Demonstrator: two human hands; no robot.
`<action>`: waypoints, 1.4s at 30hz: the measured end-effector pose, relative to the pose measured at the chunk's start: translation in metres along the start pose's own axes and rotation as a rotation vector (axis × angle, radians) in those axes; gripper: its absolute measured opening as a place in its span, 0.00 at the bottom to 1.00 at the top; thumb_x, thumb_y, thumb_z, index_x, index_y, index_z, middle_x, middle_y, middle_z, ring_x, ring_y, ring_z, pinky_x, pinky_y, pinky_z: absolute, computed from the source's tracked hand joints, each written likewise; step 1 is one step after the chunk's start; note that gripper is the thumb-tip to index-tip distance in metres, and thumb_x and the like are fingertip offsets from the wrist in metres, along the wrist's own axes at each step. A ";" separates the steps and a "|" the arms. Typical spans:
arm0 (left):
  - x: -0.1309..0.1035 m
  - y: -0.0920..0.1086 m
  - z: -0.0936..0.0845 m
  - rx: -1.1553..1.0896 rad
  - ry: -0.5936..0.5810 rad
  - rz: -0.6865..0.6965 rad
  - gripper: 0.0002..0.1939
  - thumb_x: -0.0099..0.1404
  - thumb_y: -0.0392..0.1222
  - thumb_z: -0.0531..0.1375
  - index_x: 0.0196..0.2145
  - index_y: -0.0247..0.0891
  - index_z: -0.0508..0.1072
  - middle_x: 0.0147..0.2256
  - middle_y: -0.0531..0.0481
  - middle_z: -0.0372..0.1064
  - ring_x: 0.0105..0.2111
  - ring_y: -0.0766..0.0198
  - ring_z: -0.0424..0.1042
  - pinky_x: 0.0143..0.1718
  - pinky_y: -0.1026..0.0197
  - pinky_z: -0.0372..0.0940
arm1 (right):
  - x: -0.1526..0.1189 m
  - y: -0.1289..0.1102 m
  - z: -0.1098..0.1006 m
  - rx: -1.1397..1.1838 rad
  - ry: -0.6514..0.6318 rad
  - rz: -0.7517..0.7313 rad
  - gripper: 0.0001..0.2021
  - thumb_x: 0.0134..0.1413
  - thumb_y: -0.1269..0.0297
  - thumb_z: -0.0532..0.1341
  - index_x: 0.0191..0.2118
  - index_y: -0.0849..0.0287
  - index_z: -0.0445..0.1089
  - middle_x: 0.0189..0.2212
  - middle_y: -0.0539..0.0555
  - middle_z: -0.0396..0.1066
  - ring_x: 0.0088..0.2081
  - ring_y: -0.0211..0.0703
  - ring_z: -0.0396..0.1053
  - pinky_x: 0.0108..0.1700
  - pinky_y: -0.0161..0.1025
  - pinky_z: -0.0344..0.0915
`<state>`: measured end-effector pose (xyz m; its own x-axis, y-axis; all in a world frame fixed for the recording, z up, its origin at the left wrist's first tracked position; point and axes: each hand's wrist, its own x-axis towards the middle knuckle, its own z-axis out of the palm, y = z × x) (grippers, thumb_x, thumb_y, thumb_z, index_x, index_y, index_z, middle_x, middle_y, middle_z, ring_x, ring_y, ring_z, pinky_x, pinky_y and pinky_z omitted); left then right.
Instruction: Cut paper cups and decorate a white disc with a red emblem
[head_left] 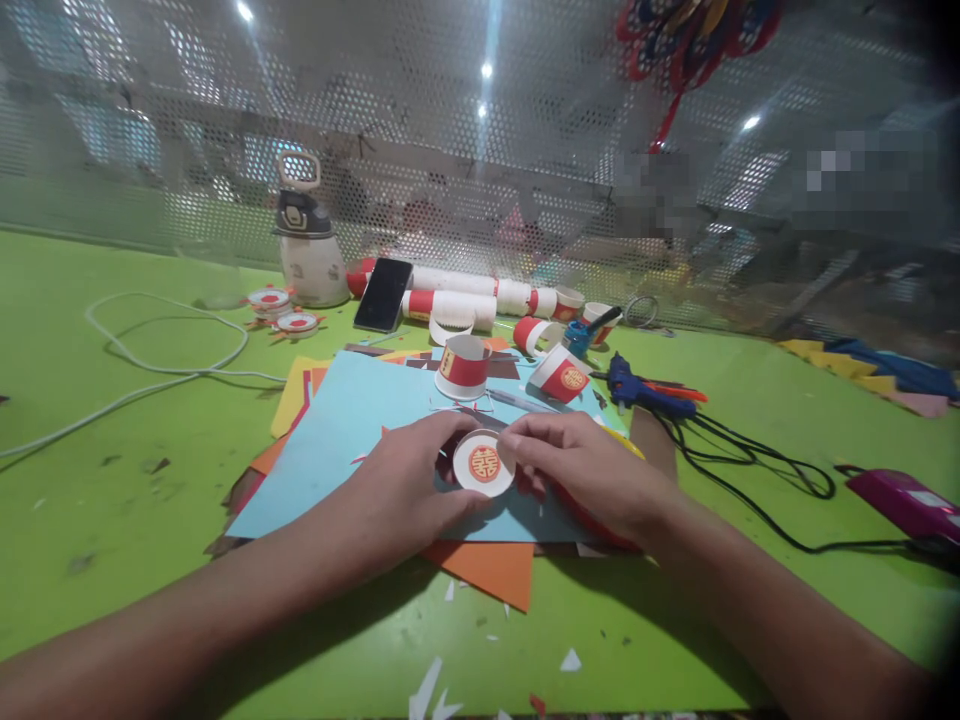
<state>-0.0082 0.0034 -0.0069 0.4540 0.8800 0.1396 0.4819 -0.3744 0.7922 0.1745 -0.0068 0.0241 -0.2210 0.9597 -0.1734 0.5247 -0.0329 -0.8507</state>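
A round white paper disc with a red and gold emblem in its middle is held over light blue paper. My left hand grips it by the left and lower edge, thumb below. My right hand pinches its upper right edge; some of its fingers are hidden behind. Just beyond stands a red and white paper cup upside down. Another cup lies tilted to the right, and a thin pen-like tool rests between them.
A blue glue gun with black cable lies right, near a magenta device. Stacked paper cups, a phone, and a bottle stand at the back. A white cable loops left. Paper scraps lie in front.
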 end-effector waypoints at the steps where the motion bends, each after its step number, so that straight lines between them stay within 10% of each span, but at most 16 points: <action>1: 0.000 0.000 0.000 -0.001 -0.002 0.003 0.22 0.52 0.36 0.62 0.47 0.39 0.71 0.45 0.46 0.75 0.41 0.55 0.73 0.42 0.52 0.68 | 0.000 0.000 0.000 0.014 -0.011 0.009 0.11 0.59 0.67 0.57 0.25 0.60 0.67 0.19 0.46 0.64 0.22 0.33 0.61 0.25 0.32 0.58; 42: -0.005 -0.007 0.005 0.066 0.106 0.142 0.21 0.57 0.35 0.63 0.49 0.39 0.64 0.45 0.46 0.72 0.42 0.56 0.73 0.42 0.52 0.68 | 0.003 0.016 0.008 -0.054 0.120 -0.121 0.11 0.50 0.57 0.64 0.30 0.60 0.68 0.24 0.50 0.67 0.25 0.38 0.62 0.26 0.36 0.57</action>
<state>-0.0104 -0.0001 -0.0164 0.4410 0.8416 0.3119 0.4688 -0.5123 0.7196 0.1757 -0.0064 0.0063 -0.1872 0.9823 -0.0086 0.5447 0.0965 -0.8330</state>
